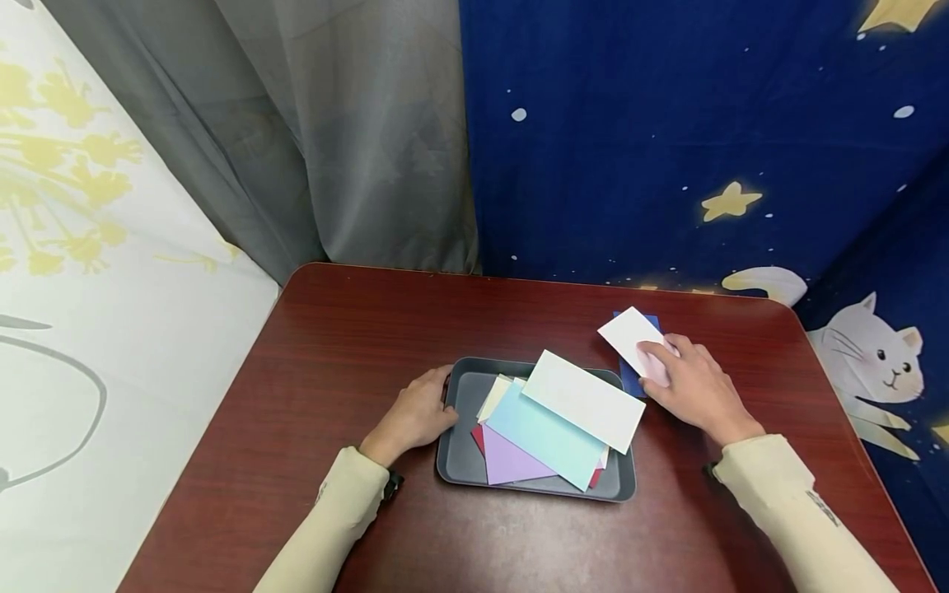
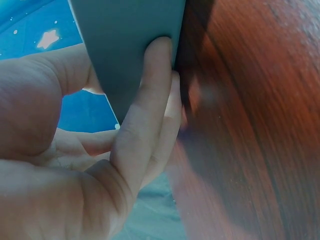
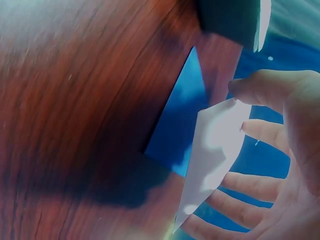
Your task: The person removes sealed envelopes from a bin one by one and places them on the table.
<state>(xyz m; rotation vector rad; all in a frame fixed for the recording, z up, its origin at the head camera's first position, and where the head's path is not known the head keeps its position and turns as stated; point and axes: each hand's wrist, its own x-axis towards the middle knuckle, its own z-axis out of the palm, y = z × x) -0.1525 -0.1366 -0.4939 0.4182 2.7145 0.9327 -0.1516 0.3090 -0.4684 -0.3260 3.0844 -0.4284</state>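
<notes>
My left hand point(image 1: 415, 414) grips the left rim of a dark grey tray point(image 1: 461, 457), thumb and fingers on either side of its wall point(image 2: 130, 40) in the left wrist view. Inside the tray lies a loose pile of paper cards: a white card point(image 1: 582, 401) on top, overhanging the right rim, then a light blue card point(image 1: 544, 436) and a purple card point(image 1: 507, 461). Beyond the tray's right end, my right hand point(image 1: 697, 383) holds a pale pinkish-white card point(image 1: 628, 333) by its edges, tilted. Under it a dark blue card point(image 3: 177, 125) rests on the table, partly covered from above.
The tray stands on a reddish-brown wooden table point(image 1: 356, 329) with rounded far corners. Behind the table hang a grey curtain point(image 1: 378, 132) and a navy curtain point(image 1: 630, 165) with stars and a cat. A white patterned cloth point(image 1: 96, 346) borders the left side.
</notes>
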